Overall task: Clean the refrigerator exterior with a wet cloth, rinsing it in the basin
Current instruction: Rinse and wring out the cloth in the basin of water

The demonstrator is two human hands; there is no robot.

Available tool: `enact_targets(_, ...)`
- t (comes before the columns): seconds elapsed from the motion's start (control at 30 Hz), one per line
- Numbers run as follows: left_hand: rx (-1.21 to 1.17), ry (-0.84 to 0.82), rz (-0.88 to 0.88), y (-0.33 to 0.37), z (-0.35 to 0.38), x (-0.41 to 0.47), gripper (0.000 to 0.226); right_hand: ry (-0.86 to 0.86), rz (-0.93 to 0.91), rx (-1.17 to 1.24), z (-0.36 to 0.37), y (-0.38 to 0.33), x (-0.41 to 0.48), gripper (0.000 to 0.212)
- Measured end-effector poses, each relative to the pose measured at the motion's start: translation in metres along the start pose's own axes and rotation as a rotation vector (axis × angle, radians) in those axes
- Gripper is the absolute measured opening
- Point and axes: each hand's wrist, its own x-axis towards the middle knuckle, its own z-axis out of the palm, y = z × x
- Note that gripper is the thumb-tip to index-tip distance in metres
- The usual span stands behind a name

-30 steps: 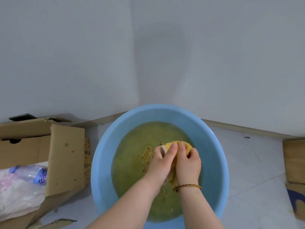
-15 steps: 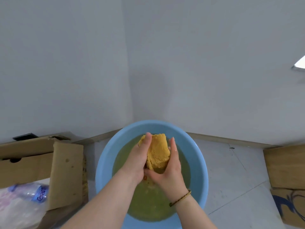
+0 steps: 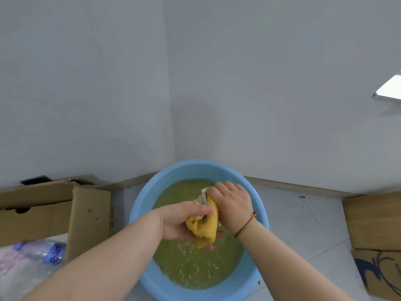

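- The yellow cloth (image 3: pixel 206 224) is bunched into a thick twisted roll, held just above the water and caught between both hands.
- The left hand (image 3: pixel 180 220) is wrapped round the near, lower part of the roll, with its thumb laid across the top. The right hand (image 3: pixel 232 203) is curled tight over the far end. A pale hem pokes out where the two grips meet.
- It looks like terry: soft and limp, heavy with water, and not slippery or fragile in any way. I'd judge it takes a hard twist without harm. It is best held as it is now, one fist at each end of the roll, so the middle takes the wringing.
- A loose corner hangs below the left palm, and it will likely drip.
- Straight beneath the grip, murky greenish water (image 3: pixel 195 268) is pocked with falling drops.
- The blue basin (image 3: pixel 141 205) rings the hands on every side.
- A braided bracelet (image 3: pixel 246 224) sits on the wrist just behind the right hand.
- Out past the left forearm are a cardboard box (image 3: pixel 43 205) and a plastic bottle (image 3: pixel 43 253). Beyond the right hand there is pale floor (image 3: pixel 293 213) and more cardboard.
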Motion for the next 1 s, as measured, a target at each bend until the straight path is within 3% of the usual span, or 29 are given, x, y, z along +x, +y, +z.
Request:
enact_targets(0.1,0.402,0.035,-0.107,-0.002,-0.003,0.008,0.007,-0.024,-0.252,-0.155,0.005,0.009,0.001,0.045)
enact_targets(0.2,0.868,0.219,-0.158,0.003,-0.01,0.02,0.016,-0.185,-0.289,-0.173,0.013,0.005,0.006,0.055)
enact_targets(0.3,1.453,0.447,-0.186,0.0,-0.009,0.032,0.035,-0.511,-0.19,-0.125,0.008,-0.005,0.013,0.035)
enact_targets(0.37,1.724,0.604,-0.162,-0.007,-0.007,0.036,0.04,-0.812,-0.011,-0.04,0.008,-0.011,0.017,0.021)
enact_targets(0.47,1.993,0.653,0.057,-0.009,-0.01,0.036,0.031,-1.023,0.23,0.204,0.009,-0.013,0.019,0.008)
enact_targets(0.57,2.184,0.554,0.197,-0.005,-0.019,0.034,0.023,-1.136,0.422,0.488,0.011,-0.007,0.018,0.017)
enact_targets(0.67,2.315,0.573,0.562,-0.007,-0.031,0.029,0.01,-1.161,0.483,0.648,0.004,0.001,0.014,0.02)
enact_targets(0.77,2.194,0.656,0.722,-0.006,-0.038,0.03,0.012,-1.066,0.617,0.87,0.0,0.008,0.009,0.021)
enact_targets(0.8,2.091,0.712,0.628,-0.006,-0.037,0.032,0.021,-0.994,0.64,0.9,0.001,0.006,0.008,0.021)
enact_targets(0.87,1.795,0.85,0.278,-0.009,-0.036,0.036,0.053,-0.837,0.668,0.851,0.008,-0.001,0.006,0.022)
enact_targets(0.93,1.183,0.863,0.025,-0.012,-0.031,0.032,0.092,-0.702,0.695,0.688,0.016,-0.005,0.002,0.023)
enact_targets(1.0,0.329,0.687,0.083,-0.015,-0.028,0.028,0.103,-0.594,0.602,0.444,0.017,-0.007,-0.001,0.025)
